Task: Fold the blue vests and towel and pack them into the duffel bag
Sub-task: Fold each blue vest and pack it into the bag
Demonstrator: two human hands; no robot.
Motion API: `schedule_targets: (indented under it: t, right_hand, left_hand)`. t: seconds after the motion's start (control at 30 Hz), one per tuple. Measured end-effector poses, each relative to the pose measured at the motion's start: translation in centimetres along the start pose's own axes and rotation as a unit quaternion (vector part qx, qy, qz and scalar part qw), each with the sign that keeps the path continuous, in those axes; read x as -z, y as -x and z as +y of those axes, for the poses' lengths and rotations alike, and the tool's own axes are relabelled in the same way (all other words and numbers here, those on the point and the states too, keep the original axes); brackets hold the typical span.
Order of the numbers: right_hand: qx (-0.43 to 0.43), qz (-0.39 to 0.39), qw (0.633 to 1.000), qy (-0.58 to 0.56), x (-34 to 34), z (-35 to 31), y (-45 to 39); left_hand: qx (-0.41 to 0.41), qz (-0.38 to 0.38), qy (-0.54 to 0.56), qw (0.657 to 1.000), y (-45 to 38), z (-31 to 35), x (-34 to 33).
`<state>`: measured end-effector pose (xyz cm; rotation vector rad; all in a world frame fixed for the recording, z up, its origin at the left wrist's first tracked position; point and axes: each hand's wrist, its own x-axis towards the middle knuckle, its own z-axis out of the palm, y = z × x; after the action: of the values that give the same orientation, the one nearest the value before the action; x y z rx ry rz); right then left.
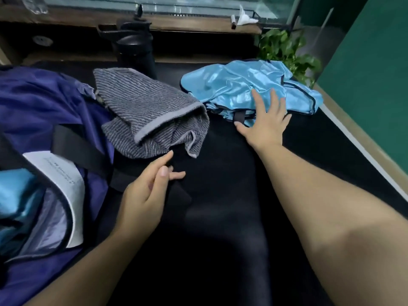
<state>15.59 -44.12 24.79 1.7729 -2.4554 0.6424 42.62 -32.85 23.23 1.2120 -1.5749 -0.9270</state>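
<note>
1. Here, the right hand (263, 120) lies spread, fingers flat on a crumpled light-blue vest (249, 85) near the black table's (220, 217) far right corner.
2. The left hand (145, 191) hovers loosely open (holding nothing) just in front of the striped grey towel (150, 111).
3. The navy duffel bag (44, 102) sits open at the left edge, blue fabric (15, 191) inside.

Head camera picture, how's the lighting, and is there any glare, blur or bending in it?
Head view: dim overall, the black tabletop nearly featureless; soft sheen on the light blue vest under the right hand; slight blur on the left hand and the duffel bag; wide-angle bending curves the table's right edge and stretches the near forearms.
</note>
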Motion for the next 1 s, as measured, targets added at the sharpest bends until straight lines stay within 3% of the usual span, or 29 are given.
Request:
schedule_targets:
  t: [0.13, 0.23, 0.33, 0.57, 1.0]
  right_hand:
    - [0.031, -0.018, 0.999, -0.008, -0.7, 0.9, -3.1]
    - [0.032, -0.080, 0.996, -0.030, -1.0, 1.6, -5.0]
    - [0.028, -0.113, 0.991, 0.060, -1.1, 2.0, -6.5]
    - [0.075, -0.057, 0.991, 0.097, -0.6, 2.5, -7.6]
    - [0.055, -0.045, 0.997, -0.030, 5.4, 7.7, 3.5]
  left_hand:
    - [-0.009, 0.011, -0.006, 1.000, 0.0, 0.0, -0.1]
    - [-0.012, 0.011, -0.015, 1.000, 0.0, -0.2, -0.2]
    - [-0.013, 0.008, -0.025, 1.000, 0.1, -0.2, -0.3]
    - [-0.010, 0.000, -0.047, 0.999, 0.1, -0.1, -0.3]
    - [-0.011, 0.003, -0.065, 0.998, 0.1, 0.4, -0.2]
